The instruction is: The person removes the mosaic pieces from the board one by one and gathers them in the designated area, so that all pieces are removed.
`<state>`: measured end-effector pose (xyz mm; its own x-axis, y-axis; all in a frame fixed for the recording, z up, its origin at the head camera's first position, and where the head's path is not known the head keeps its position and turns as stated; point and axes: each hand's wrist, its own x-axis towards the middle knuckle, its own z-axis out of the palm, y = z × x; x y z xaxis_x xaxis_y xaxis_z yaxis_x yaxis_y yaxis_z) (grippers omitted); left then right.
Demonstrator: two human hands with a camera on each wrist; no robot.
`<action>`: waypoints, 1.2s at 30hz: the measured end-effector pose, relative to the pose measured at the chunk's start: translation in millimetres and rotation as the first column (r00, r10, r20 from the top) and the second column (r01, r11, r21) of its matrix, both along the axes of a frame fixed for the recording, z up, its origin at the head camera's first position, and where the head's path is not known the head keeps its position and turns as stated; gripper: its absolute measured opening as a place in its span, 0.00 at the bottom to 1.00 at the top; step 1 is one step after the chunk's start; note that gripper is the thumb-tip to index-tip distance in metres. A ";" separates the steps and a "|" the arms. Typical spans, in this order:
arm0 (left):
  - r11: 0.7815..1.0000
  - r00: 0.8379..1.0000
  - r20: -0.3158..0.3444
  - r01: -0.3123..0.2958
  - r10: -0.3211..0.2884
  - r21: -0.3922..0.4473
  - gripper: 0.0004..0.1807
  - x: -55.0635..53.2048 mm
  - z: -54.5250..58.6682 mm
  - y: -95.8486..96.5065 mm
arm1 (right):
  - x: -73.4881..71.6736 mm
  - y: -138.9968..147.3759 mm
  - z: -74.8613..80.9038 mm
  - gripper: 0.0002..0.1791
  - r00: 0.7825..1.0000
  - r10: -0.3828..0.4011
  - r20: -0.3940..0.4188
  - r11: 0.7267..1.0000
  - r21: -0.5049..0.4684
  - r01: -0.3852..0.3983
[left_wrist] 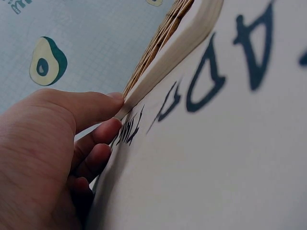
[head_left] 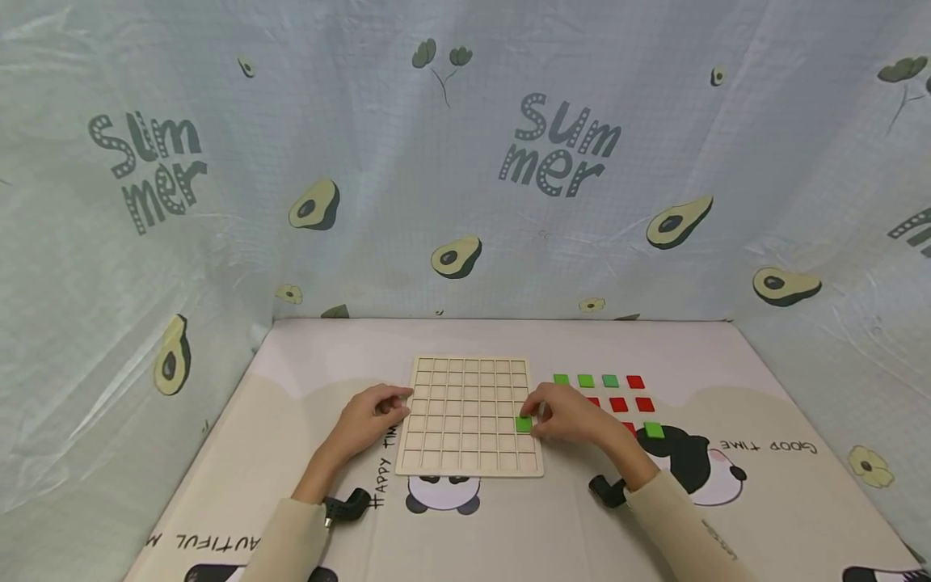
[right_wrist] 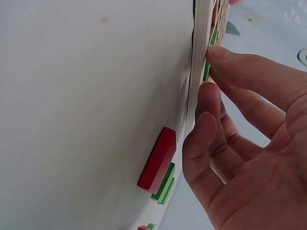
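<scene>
A light wooden grid board [head_left: 465, 440] lies flat in the middle of the table. My left hand [head_left: 367, 420] rests beside its left edge with the fingertips touching the rim; in the left wrist view the left hand [left_wrist: 53, 129] has one digit against the board's side [left_wrist: 182, 50] and other fingers loosely bent below. At the right edge, my right hand [head_left: 570, 414] pinches a green square tile [head_left: 524, 424] at a cell of the right column. The right wrist view shows the right thumb [right_wrist: 219, 51] on this green tile [right_wrist: 207, 69], partly hidden by the fingers.
Right of the board lie several loose tiles: red [head_left: 636, 381], green [head_left: 585, 381] and teal [head_left: 610, 381], some partly behind my right hand. Another green tile [head_left: 653, 430] is nearest me. A patterned sheet [head_left: 465, 162] hangs behind the table.
</scene>
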<state>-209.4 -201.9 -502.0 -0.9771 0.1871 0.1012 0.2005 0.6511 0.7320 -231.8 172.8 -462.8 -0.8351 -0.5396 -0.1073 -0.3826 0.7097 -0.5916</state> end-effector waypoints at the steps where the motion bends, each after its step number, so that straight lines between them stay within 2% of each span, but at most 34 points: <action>1: 1.000 1.000 0.001 0.001 -0.001 0.002 0.19 0.2 0.1 0.0 | -0.4 -0.4 0.2 0.11 1.000 -0.001 -0.001 1.000 0.003 0.001; 17: 1.000 1.000 -0.004 -0.009 0.009 -0.003 0.19 1.5 2.0 0.0 | -1.1 -6.1 1.0 0.12 0.999 -0.019 0.038 1.000 -0.011 0.020; 26: 1.000 1.000 -0.001 -0.009 0.009 -0.003 0.19 1.4 2.0 0.1 | -0.7 -5.7 4.3 0.15 0.998 0.065 0.016 0.998 0.009 -0.065; 36: 1.000 1.000 -0.005 0.000 0.000 -0.007 0.19 0.4 0.8 0.2 | -1.2 -4.5 0.5 0.13 0.997 0.081 -0.004 0.997 -0.003 -0.081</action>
<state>-208.9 -201.7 -501.2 -0.9766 0.1877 0.1050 0.2043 0.6564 0.7262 -233.1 168.4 -462.3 -0.7892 -0.6055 -0.1021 -0.4409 0.6745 -0.5921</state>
